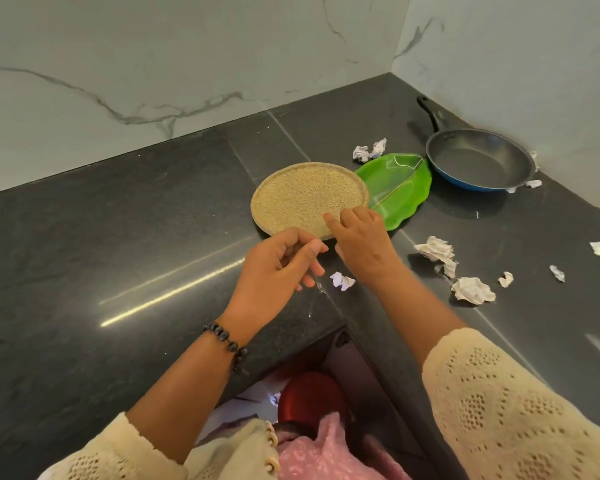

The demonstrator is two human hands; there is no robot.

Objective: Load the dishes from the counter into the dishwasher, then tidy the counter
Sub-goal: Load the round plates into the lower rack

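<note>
Head view: tan plate [309, 199] lies flat on the table [118, 237], overlapping the green dish [400, 192]. Your right hand [357, 237] curls over its near rim; grip uncertain. Left hand [278, 265] is loose, holding nothing. Hook fingers under the rim, lift level.

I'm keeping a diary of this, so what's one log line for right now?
left hand: open, above counter | right hand: reaching onto round speckled beige plate | green leaf-shaped plate: beside it
</note>
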